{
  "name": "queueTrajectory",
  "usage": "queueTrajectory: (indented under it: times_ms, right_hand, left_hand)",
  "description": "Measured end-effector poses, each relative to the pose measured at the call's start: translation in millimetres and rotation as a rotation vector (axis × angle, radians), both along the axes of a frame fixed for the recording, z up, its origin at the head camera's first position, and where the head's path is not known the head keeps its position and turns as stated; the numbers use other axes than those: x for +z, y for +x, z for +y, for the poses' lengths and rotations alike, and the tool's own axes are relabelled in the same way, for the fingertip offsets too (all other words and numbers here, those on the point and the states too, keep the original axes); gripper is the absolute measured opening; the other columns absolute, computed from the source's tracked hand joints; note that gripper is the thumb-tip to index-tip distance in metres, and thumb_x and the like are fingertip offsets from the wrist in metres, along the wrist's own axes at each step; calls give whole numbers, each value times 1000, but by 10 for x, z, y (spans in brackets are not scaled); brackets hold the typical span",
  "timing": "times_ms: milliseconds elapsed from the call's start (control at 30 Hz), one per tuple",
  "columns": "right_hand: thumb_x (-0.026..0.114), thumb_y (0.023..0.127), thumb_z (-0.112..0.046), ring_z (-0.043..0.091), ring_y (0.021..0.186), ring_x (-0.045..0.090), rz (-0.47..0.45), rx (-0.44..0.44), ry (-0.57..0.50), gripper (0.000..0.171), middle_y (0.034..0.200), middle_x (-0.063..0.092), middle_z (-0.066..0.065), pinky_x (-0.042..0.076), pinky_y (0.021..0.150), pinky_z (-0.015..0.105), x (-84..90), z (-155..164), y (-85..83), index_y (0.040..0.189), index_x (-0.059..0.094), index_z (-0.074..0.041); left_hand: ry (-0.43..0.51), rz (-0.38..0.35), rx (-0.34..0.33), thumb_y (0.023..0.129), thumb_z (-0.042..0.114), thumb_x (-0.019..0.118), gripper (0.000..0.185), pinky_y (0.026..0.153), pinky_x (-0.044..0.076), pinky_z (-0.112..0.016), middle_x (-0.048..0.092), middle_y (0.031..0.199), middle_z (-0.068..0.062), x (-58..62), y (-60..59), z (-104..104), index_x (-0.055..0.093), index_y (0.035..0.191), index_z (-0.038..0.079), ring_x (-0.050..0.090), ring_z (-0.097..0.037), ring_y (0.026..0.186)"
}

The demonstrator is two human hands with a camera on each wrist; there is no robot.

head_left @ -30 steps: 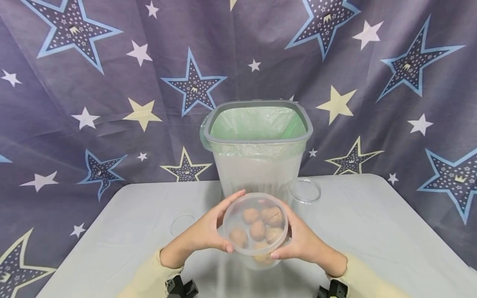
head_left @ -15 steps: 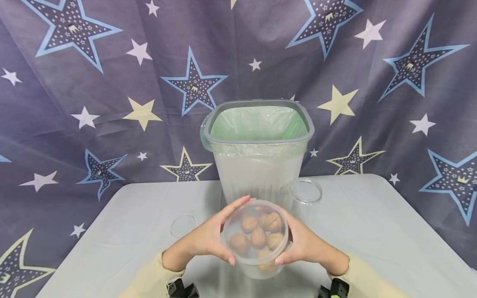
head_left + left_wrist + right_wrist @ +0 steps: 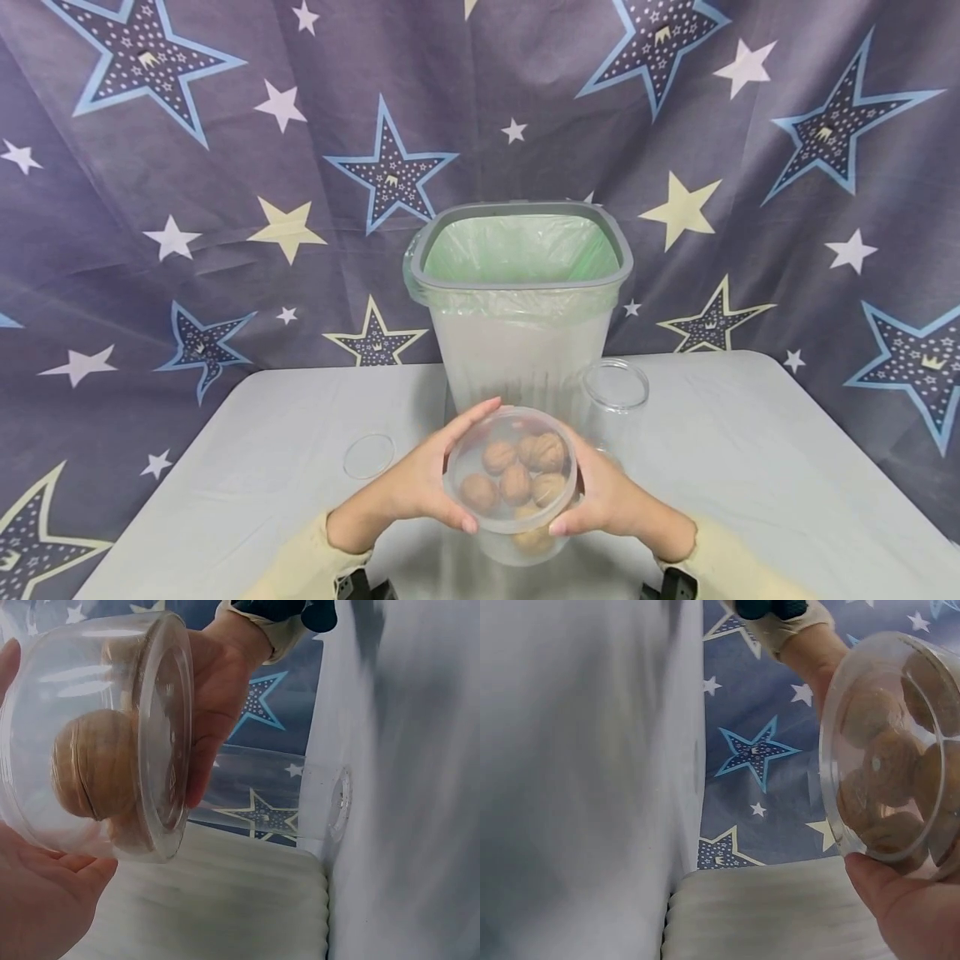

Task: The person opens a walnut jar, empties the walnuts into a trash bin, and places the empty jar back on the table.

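just above the desk, at 6 o'clock from the lined trash bin, both hands clasp a clear round container of walnuts. left hand curls around its 9 o'clock side, right hand around 3 o'clock. an empty clear jar stands at the bin's 4 o'clock; a clear lid lies at 9 o'clock of the hands.

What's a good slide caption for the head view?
Both hands hold a lidded clear tub of walnuts before a lined bin.
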State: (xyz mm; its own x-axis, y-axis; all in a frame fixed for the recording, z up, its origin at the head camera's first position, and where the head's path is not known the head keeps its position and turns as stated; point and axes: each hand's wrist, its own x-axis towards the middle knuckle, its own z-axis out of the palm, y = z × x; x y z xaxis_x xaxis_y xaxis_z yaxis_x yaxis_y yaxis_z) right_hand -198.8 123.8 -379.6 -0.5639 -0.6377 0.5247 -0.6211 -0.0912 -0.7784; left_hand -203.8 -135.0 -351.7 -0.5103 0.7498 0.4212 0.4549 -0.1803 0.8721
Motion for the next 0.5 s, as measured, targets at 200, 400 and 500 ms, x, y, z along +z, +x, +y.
queueTrajectory:
  times_ms: [200,400,500]
  right_hand:
    - [77,73,-48,23,126,44,40,-30,12,99,142,41,17,36,105,28,-37,-14,31,147,25,-7]
    - [77,73,-49,25,126,46,55,-38,14,99,141,42,17,36,105,29,-28,-18,59,146,25,-7]
    - [76,73,-50,26,125,46,69,-47,12,100,141,42,17,36,105,29,-23,-20,74,146,25,-6]
  left_hand:
    - [-33,7,52,60,8,87,114,109,29,-25,32,144,-27,-23,33,5,16,149,1,38,-27,130]
    - [-15,28,79,54,-3,83,116,110,28,-26,32,146,-26,-54,61,19,17,149,2,37,-28,131]
    - [-11,46,90,53,-2,83,116,109,30,-27,33,146,-26,-53,75,27,17,149,1,39,-30,130]
